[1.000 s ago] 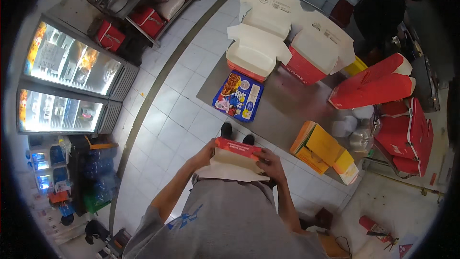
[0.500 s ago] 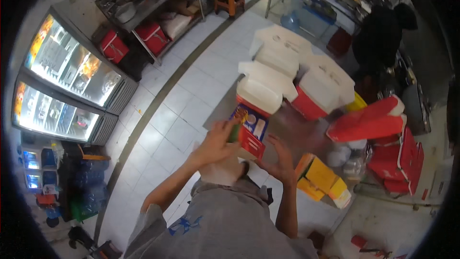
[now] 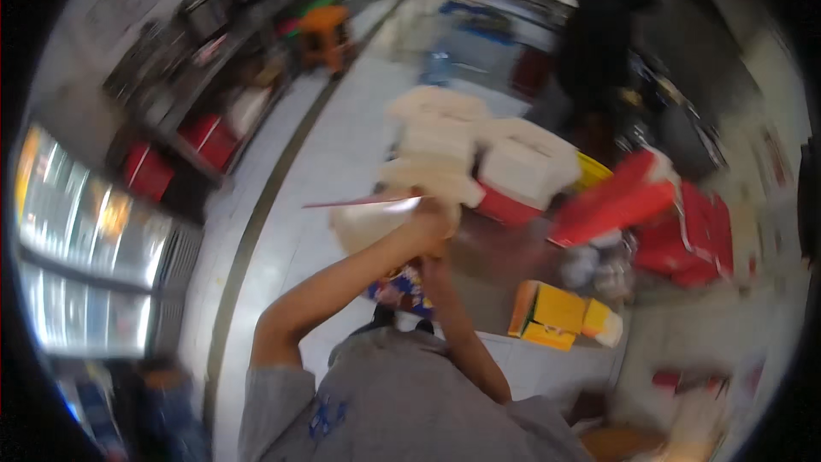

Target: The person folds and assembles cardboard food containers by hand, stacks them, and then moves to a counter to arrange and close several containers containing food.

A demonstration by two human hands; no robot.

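Note:
In front of my body is a dark blue printed cardboard box (image 3: 402,289), partly hidden under my arms. A thin red-edged flat piece (image 3: 363,201), pale and shiny underneath, sticks out to the left at the far side, apparently a flap of the box. The fingers of my left hand (image 3: 433,227) are closed at the right end of this piece. Just below it, my right hand (image 3: 434,265) comes up against the left one, and its fingers are mostly hidden and blurred. Behind the flap stands an open pale-lined box (image 3: 428,173).
More open red-and-white boxes (image 3: 530,158) stand on the metal table (image 3: 487,257). Red bags (image 3: 684,235) and a yellow carton (image 3: 552,312) lie to the right. Glass-door fridges (image 3: 85,214) stand left; an orange stool (image 3: 325,34) is farther back. A person in dark clothes (image 3: 594,43) stands at back right.
My hands were apart around the blue and red box; now they meet at its right side. The box has turned and come nearer my body. The whole view has shifted.

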